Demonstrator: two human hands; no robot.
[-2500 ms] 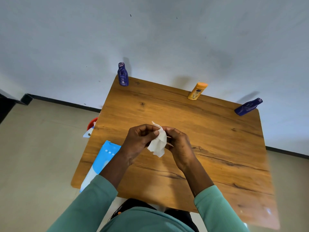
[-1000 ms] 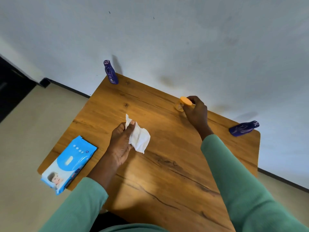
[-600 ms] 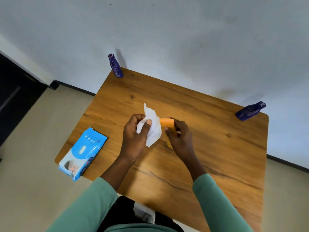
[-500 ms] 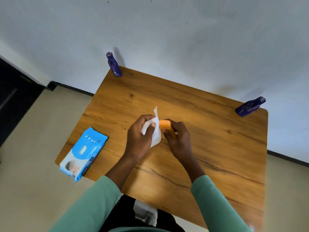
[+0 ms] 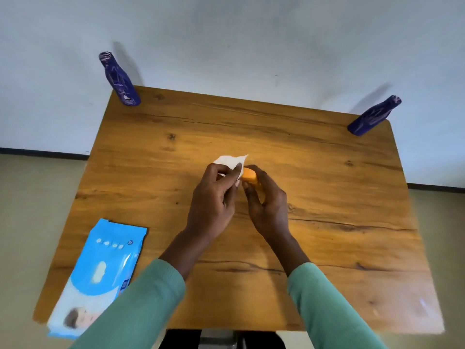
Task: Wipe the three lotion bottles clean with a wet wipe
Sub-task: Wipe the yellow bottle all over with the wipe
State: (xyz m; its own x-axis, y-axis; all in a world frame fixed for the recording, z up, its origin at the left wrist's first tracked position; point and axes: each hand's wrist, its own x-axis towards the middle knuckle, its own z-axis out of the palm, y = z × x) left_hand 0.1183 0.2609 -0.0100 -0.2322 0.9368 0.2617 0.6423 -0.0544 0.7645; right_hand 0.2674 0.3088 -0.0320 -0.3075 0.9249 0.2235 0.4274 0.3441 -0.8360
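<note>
Over the middle of the wooden counter (image 5: 327, 197), the right hand (image 5: 266, 205) grips the orange lotion bottle (image 5: 249, 175), fingers curled round its body so that only the orange cap end shows above them. The left hand (image 5: 214, 197) pinches a white wet wipe (image 5: 230, 160) against that cap end. The left purple bottle (image 5: 119, 80) stands at the counter's far left corner and the right purple bottle (image 5: 372, 116) at its far right corner, both well apart from the hands, while a blue wipes pack (image 5: 100, 268) lies flat at the counter's near left edge.
</note>
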